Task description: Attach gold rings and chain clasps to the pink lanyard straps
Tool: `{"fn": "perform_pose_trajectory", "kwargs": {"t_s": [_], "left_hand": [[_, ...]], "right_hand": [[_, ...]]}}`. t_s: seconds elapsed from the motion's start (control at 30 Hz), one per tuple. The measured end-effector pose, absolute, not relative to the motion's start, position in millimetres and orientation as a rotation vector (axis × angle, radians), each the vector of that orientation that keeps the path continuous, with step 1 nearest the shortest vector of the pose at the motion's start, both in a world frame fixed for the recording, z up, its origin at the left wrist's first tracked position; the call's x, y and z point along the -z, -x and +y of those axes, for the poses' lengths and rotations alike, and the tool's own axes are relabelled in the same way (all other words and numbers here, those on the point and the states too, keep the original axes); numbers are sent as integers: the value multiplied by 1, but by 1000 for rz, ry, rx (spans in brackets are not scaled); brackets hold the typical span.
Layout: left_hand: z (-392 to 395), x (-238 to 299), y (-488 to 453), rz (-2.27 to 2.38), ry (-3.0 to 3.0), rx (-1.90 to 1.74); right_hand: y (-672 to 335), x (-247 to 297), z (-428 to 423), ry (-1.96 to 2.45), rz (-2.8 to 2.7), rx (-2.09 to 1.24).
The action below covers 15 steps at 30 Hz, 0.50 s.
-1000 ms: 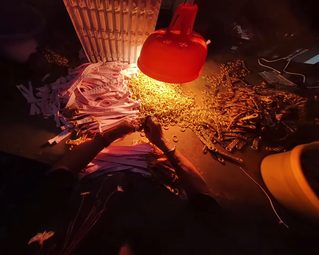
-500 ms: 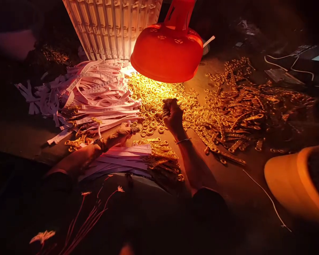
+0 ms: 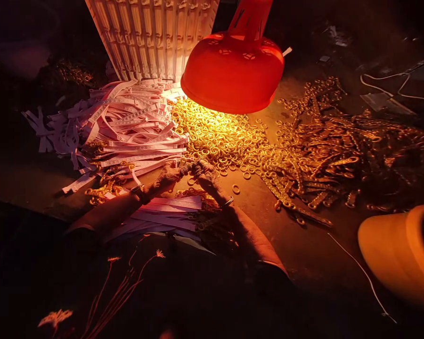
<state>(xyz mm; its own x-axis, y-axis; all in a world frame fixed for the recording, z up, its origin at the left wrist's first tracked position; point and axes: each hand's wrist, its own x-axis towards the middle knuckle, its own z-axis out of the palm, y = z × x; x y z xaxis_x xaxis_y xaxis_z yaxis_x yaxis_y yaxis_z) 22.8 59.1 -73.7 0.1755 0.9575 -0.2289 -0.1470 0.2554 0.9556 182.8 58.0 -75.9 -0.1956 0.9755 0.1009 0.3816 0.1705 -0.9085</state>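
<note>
My left hand (image 3: pixel 168 176) and my right hand (image 3: pixel 207 175) meet at the near edge of a heap of small gold rings (image 3: pixel 221 136). Both hands are pinched together over something small between them; I cannot make out what it is. A watch sits on my left wrist and a thin bangle on my right. Just below my hands lies a flat stack of white strips (image 3: pixel 169 209), with gold-ringed strips (image 3: pixel 212 207) beside it. A single loose ring (image 3: pixel 236 189) lies right of my right hand.
A red lamp shade (image 3: pixel 235 77) hangs low over the rings. A big pile of white strips (image 3: pixel 123 127) lies at left, a white ribbed panel (image 3: pixel 151 37) stands behind. Assembled gold chains (image 3: pixel 332 150) spread right. An orange tub (image 3: pixel 399 254) sits near right; cables (image 3: pixel 392 80) far right.
My right hand has come back from the ring heap toward me and now meets my left hand again. The left hand stayed about where it was.
</note>
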Motion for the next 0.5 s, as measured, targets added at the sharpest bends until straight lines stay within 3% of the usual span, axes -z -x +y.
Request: {"fn": "perform_pose_trajectory", "kwargs": {"t_s": [0.27,0.5], "left_hand": [[48,44,-19,1149,-1029,-801],[43,60,-22,1030,-1056,-828]], "right_hand": [[-197,67,60,1308,-1840,-902],[-202,63,50,1233,-1861,-960]]}}
